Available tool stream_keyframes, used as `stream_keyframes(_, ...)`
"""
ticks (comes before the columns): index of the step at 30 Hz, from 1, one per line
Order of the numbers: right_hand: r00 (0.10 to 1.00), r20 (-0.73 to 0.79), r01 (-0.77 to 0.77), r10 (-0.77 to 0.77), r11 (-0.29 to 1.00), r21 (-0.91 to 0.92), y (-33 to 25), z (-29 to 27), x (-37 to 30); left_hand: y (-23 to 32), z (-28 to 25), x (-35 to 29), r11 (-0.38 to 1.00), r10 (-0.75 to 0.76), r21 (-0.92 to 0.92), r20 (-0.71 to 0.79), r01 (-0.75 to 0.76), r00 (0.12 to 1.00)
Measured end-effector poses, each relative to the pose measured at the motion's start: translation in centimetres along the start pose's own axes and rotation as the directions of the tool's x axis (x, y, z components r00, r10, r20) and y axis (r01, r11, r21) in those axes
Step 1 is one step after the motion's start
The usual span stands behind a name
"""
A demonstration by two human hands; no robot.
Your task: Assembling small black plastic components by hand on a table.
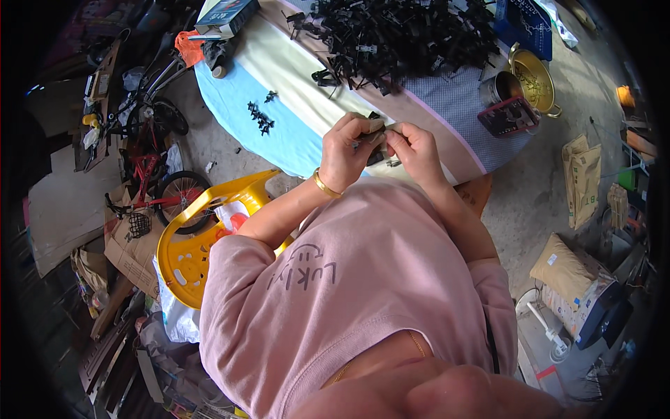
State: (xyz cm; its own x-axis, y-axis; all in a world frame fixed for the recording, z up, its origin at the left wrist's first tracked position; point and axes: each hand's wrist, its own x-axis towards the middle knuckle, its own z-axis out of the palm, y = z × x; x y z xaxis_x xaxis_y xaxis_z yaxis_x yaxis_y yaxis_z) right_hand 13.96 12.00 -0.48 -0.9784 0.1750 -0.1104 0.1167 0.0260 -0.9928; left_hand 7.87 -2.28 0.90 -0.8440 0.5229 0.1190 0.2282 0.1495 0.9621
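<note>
My left hand and my right hand meet over the near edge of a round table. Both are closed, with fingertips pinching a small black plastic part between them. Fingers cover most of it, so its exact kind cannot be made out. Beyond my hands a large heap of black plastic parts spreads over the striped tablecloth. Off to the left lies a little group of smaller black pieces. Just below my fingers, a few tiny pieces rest near the table edge.
Right of the heap stand a gold-coloured pot holding small brass-coloured pieces, a metal cup and a phone. A blue box lies behind them. A carton sits far left. Beside me are a yellow chair and a red bicycle.
</note>
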Motion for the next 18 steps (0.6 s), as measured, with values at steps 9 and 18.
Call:
stream_keyframes(9,0.998,-0.02,-0.066,0.064,0.904,-0.422,4.8,-1.4,0.3,-6.8,-0.7,1.3,0.965,-0.115,0.261,0.313,0.031,0.943)
stream_keyframes(18,0.999,0.037,0.023,-0.006,0.87,-0.493,4.5,-0.6,-0.6,-17.5,-4.7,8.2,0.441,0.129,0.889,0.073,-0.123,0.989)
